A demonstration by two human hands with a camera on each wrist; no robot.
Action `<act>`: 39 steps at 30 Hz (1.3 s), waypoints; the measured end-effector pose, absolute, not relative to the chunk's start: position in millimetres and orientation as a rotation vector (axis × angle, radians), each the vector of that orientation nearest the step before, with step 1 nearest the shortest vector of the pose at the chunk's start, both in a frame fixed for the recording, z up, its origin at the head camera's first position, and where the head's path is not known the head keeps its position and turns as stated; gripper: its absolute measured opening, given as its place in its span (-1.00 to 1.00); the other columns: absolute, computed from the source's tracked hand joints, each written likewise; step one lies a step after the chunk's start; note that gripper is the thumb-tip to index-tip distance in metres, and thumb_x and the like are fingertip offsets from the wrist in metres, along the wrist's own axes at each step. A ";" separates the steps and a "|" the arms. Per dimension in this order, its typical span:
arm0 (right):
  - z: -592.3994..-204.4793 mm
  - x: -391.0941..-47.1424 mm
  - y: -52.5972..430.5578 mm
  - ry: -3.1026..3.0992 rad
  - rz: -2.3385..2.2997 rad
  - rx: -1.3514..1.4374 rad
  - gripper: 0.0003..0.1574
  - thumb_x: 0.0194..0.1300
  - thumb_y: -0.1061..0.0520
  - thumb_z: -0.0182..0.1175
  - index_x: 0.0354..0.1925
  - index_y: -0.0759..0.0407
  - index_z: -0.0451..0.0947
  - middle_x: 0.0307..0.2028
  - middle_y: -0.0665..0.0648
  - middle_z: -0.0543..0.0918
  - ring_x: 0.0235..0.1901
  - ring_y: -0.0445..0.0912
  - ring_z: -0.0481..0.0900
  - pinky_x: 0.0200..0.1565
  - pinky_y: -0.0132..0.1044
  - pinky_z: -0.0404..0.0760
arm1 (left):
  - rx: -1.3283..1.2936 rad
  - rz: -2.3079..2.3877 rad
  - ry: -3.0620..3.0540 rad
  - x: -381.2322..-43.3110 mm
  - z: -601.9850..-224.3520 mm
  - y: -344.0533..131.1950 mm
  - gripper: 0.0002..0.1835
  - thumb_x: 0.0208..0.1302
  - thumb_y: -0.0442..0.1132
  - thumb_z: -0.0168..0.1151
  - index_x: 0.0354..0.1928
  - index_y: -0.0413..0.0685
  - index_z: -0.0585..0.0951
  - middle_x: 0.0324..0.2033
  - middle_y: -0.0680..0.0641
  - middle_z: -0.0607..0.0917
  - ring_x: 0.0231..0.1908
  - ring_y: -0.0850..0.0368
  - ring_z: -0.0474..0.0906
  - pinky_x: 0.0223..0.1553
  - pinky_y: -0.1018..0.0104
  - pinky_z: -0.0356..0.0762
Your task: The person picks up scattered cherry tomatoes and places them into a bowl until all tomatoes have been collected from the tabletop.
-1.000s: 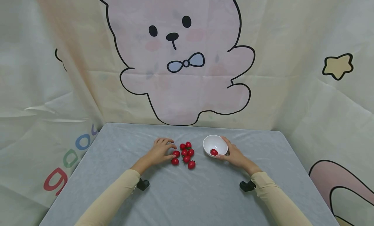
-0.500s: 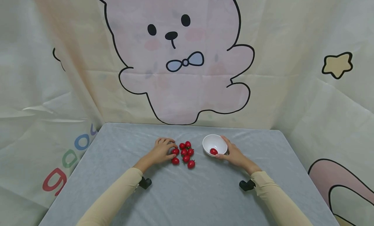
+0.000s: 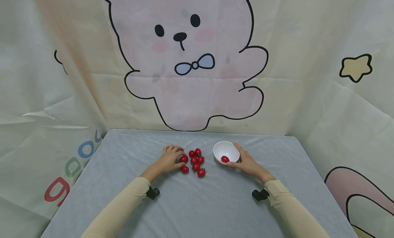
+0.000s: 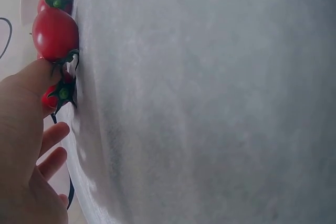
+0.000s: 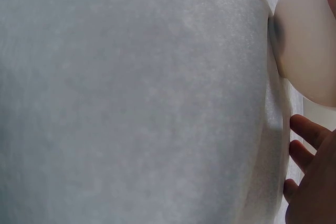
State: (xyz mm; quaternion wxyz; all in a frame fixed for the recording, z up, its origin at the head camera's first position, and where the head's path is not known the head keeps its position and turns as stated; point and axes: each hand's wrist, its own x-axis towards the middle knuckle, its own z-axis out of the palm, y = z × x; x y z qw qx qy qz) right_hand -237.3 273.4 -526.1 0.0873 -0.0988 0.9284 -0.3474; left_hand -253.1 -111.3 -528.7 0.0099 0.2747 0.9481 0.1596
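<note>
My left hand [image 3: 169, 159] pinches a cherry tomato [image 3: 184, 158] between thumb and index finger, at the left side of the group. In the left wrist view that tomato's green stem end [image 4: 64, 93] shows below the thumb, and the other fingers are spread beyond it. A second cherry tomato [image 3: 184, 169] lies just in front of the thumb. Several more cherry tomatoes [image 3: 196, 166] lie to the right of it. My right hand [image 3: 247, 164] grips a white bowl [image 3: 219, 147] by its right side, thumb near the front rim. One cherry tomato [image 3: 225, 159] lies inside the bowl.
A grey cloth covers the table [image 3: 209, 203]. Behind it hangs a curtain [image 3: 283, 104] printed with a cartoon bear, and similar curtains stand at both sides. A black wrist camera mount [image 3: 153, 193] is on the left wrist, another [image 3: 260, 195] on the right.
The left hand's thumb and fingers have closed on the cherry tomato, which has shifted slightly back. The right hand and the bowl stay in place.
</note>
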 end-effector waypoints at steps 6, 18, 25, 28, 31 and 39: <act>-526.9 -238.1 273.7 2.766 -1.033 -0.294 0.38 0.03 -0.39 0.42 0.57 -0.18 -0.17 0.42 0.33 0.25 0.36 0.25 0.26 0.26 0.32 0.32 | 0.867 0.530 2.956 -253.0 -528.6 -111.3 -0.62 0.30 0.09 0.29 0.08 0.13 0.63 0.24 -0.06 0.51 0.31 -0.11 0.30 0.37 -0.28 0.05; -527.9 -238.4 275.3 2.758 -1.030 -0.287 0.38 0.04 -0.39 0.41 0.57 -0.22 -0.20 0.43 0.34 0.21 0.37 0.26 0.24 0.26 0.33 0.31 | 0.882 0.542 2.975 -254.0 -519.1 -109.9 -0.66 0.29 0.07 0.30 0.05 0.16 0.64 0.25 -0.05 0.52 0.30 -0.11 0.32 0.37 -0.28 0.05; -529.2 -239.4 275.8 2.760 -1.021 -0.286 0.39 0.03 -0.41 0.40 0.57 -0.23 -0.20 0.41 0.34 0.24 0.34 0.25 0.28 0.24 0.30 0.35 | 0.893 0.533 2.982 -254.6 -516.9 -110.8 -0.66 0.28 0.05 0.32 0.05 0.17 0.64 0.24 -0.06 0.53 0.30 -0.11 0.33 0.37 -0.28 0.06; -529.5 -239.5 275.5 2.753 -1.019 -0.278 0.39 0.02 -0.42 0.40 0.56 -0.26 -0.21 0.40 0.33 0.25 0.33 0.24 0.28 0.23 0.30 0.37 | 0.901 0.533 2.984 -254.3 -517.0 -111.3 -0.66 0.28 0.05 0.31 0.05 0.16 0.64 0.24 -0.06 0.53 0.29 -0.11 0.33 0.36 -0.28 0.07; -529.8 -239.5 275.2 2.751 -1.025 -0.275 0.38 0.02 -0.42 0.40 0.56 -0.28 -0.20 0.40 0.32 0.25 0.33 0.23 0.28 0.23 0.29 0.37 | 0.908 0.531 2.988 -254.0 -516.5 -111.6 -0.66 0.29 0.05 0.31 0.05 0.16 0.64 0.25 -0.06 0.52 0.29 -0.11 0.33 0.36 -0.27 0.08; -530.7 -239.8 276.0 2.769 -1.014 -0.295 0.37 0.05 -0.40 0.39 0.57 -0.23 -0.21 0.39 0.37 0.25 0.32 0.25 0.29 0.22 0.29 0.37 | 0.923 0.543 3.002 -254.9 -510.7 -109.3 -0.67 0.28 0.04 0.31 0.04 0.17 0.64 0.26 -0.05 0.52 0.31 -0.10 0.32 0.36 -0.28 0.07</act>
